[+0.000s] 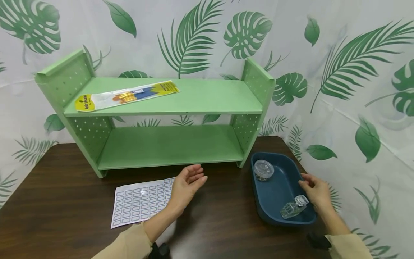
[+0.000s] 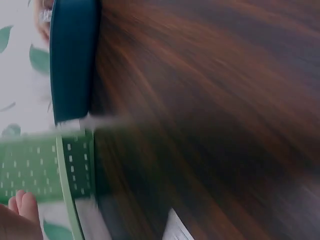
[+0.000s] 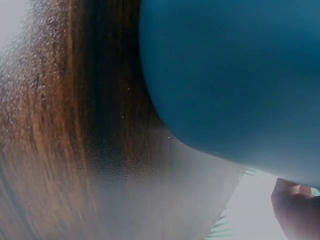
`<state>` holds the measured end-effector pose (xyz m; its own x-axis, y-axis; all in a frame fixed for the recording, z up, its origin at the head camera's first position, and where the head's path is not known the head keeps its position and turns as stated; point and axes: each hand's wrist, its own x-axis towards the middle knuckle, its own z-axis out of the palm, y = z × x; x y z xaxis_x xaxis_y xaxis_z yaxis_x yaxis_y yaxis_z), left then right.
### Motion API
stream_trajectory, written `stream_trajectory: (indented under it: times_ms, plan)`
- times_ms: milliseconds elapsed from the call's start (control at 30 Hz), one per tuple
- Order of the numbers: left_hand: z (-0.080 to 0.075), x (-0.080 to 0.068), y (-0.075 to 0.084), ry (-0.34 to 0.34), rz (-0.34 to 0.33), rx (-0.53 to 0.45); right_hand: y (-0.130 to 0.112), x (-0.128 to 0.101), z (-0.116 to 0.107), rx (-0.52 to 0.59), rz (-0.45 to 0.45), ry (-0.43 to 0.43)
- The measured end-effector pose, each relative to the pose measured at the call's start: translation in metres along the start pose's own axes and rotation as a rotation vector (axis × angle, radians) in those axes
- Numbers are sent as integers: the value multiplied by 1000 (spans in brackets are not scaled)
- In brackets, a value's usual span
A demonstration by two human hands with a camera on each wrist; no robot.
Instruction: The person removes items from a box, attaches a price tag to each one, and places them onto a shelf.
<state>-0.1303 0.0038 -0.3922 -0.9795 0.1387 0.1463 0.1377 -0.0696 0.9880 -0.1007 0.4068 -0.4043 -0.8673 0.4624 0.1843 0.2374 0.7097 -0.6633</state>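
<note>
My left hand (image 1: 185, 185), fingers loosely bent with nothing in them, hovers over the table by the right end of a sheet of blue-bordered labels (image 1: 140, 201). At the right, my right hand (image 1: 318, 192) grips the right rim of a dark blue plastic tub (image 1: 279, 192). Inside the tub, a small round clear container (image 1: 263, 169) with a lid sits near the far left corner, and a clear glass bottle (image 1: 291, 209) with a faceted cap leans at the near end. The right wrist view shows the tub's outer wall (image 3: 225, 85) close up, with part of my hand beside it.
A green two-tier shelf (image 1: 171, 144) stands at the back of the dark wooden table (image 1: 220, 216). On its upper tier lies a packet of artist brushes (image 1: 127, 96). A leaf-patterned white cloth (image 1: 343, 72) hangs behind and along the right side.
</note>
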Motion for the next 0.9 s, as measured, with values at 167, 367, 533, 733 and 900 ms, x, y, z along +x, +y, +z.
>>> stream_trajectory:
  times_ms: [167, 367, 533, 733, 900]
  plan:
    - [44, 15, -6, -133, 12, 51, -1, -2, 1, 10, 13, 21]
    - [90, 33, -8, -189, 14, 97, -2, -3, 2, -2, -3, 40]
    - [122, 45, -6, -222, 11, 133, -1, -5, 1, 5, -36, 55]
    - [147, 56, -9, -260, 9, 224, -1, -7, 1, 1, -37, 61]
    - [161, 66, -11, -262, 6, 291, 0, -5, 3, 2, -28, 66]
